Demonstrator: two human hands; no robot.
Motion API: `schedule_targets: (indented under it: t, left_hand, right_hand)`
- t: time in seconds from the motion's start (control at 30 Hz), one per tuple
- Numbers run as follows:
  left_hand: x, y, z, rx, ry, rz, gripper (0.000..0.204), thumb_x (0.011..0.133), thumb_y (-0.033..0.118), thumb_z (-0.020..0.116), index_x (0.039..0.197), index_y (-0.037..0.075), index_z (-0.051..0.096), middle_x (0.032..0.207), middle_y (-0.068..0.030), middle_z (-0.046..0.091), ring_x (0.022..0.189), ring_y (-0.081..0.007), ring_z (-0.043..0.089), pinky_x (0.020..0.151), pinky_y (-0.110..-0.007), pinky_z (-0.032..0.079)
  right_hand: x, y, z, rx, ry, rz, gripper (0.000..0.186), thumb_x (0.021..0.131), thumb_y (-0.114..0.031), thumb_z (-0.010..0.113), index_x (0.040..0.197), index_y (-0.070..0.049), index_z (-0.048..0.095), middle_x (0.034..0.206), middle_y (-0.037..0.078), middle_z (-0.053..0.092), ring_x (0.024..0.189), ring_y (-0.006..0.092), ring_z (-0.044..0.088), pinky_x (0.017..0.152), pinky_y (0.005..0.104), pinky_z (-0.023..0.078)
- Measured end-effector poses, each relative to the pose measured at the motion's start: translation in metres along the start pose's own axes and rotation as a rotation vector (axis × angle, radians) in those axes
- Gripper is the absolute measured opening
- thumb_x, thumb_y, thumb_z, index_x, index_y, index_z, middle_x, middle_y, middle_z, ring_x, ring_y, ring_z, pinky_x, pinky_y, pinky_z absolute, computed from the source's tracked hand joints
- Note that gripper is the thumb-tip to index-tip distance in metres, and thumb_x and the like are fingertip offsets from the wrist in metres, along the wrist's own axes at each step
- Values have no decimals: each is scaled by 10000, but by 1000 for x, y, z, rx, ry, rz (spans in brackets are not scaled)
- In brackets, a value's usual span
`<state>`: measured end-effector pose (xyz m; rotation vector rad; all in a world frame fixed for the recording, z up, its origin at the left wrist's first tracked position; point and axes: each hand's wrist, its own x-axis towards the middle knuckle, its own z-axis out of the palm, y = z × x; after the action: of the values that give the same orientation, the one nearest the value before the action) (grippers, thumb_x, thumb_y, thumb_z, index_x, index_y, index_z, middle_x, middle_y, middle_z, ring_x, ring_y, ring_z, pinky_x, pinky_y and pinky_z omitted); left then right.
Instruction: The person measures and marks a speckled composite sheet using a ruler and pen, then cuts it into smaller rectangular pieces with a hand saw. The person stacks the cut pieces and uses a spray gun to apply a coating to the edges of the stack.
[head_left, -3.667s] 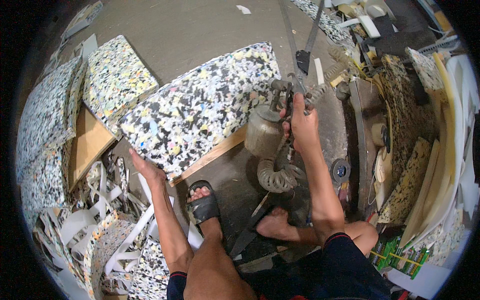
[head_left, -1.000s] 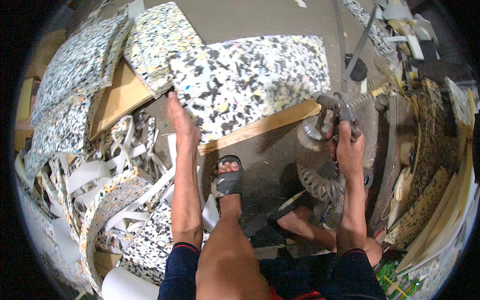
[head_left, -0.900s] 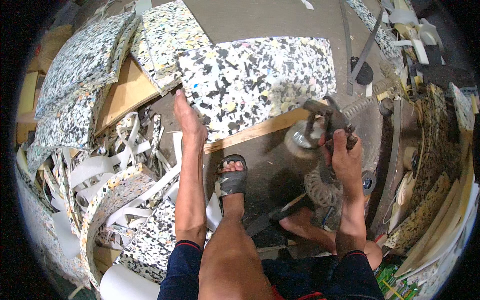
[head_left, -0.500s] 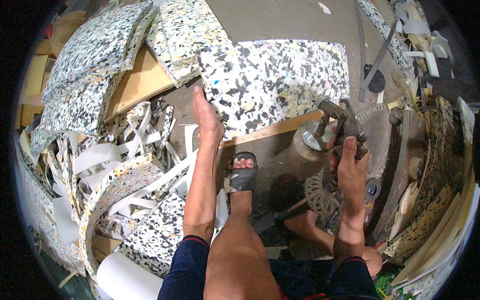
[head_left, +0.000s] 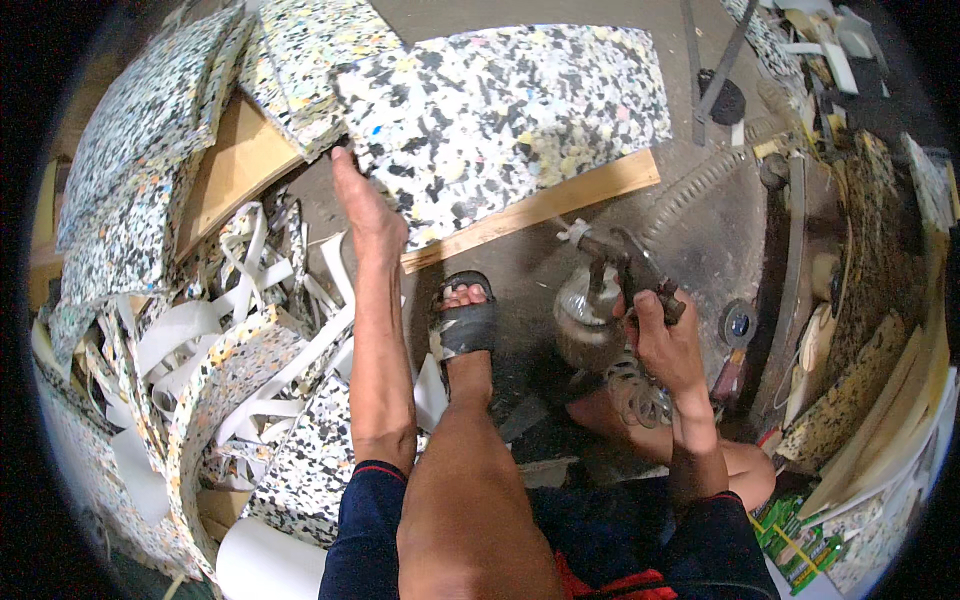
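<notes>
My left hand [head_left: 374,220] is at the left edge of a speckled black-and-white foam sheet [head_left: 500,120]. Its thumb lies straight along the outside of that edge, and the other fingers seem hidden beneath the sheet. A wooden board [head_left: 540,214] shows under the sheet's near side. In my right hand [head_left: 668,345] is a dark, dirty spray gun [head_left: 632,268], the fingers wrapped round its handle. Its metal cup [head_left: 585,325] hangs below, and the nozzle points left toward the sheet's near edge. A coiled hose [head_left: 640,395] shows beneath my right hand.
Stacked foam slabs [head_left: 140,130] and a plywood piece [head_left: 235,175] are at the left. White foam offcuts [head_left: 180,330] pile up nearer me. My sandalled foot [head_left: 465,315] stands between my arms. A tape roll [head_left: 738,323] and leaning foam pieces [head_left: 850,400] lie to the right.
The spray gun has come back toward me and left, off the sheet's near right part, uncovering more of the board. The whole view has shifted; my left hand keeps its place at the sheet's edge.
</notes>
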<state>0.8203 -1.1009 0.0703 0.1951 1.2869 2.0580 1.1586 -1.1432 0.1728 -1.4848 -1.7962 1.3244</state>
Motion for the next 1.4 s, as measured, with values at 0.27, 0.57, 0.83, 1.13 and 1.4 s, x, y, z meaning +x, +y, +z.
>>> schedule_targets:
  t: [0.27,0.57,0.83,1.13,1.4]
  left_hand:
    - [7,-3,-1,-11,-44,13,504,1071,378,372,1322,-23,545,1246,-119,640,1085,-221,637,956,-367,507]
    - [0,0,11,11,21,-25,506,1082,375,371,1372,-16,507,1300,-139,612,1148,-255,630,979,-413,527]
    - [-2,-12,-37,-109,-95,-160,599,1056,473,451,1408,-10,494,1361,-162,594,1269,-285,559,1067,-445,461]
    - [-39,-100,-78,-933,-336,-477,527,1068,409,421,1432,38,508,1399,-137,591,1234,-332,591,1087,-494,446]
    - [-29,-160,-47,-318,-281,-225,523,1095,395,342,1524,98,371,1531,-121,447,1365,-292,477,1119,-464,432]
  right_hand:
    - [16,17,-14,-104,289,20,448,1053,-411,542,870,-22,668,636,-38,518,587,55,446,537,245,344]
    - [37,3,-44,-38,273,267,420,1020,-380,586,860,4,649,718,72,647,681,162,578,665,337,475]
    - [25,43,-40,-76,366,105,426,986,-364,629,997,57,689,812,75,698,734,147,616,683,320,498]
    - [-11,-28,-29,73,7,96,487,1057,-452,495,1239,-28,652,937,38,703,571,73,526,480,233,390]
    - [-14,-33,5,70,-37,77,632,1039,-562,469,1303,-11,633,956,33,698,565,59,489,488,225,379]
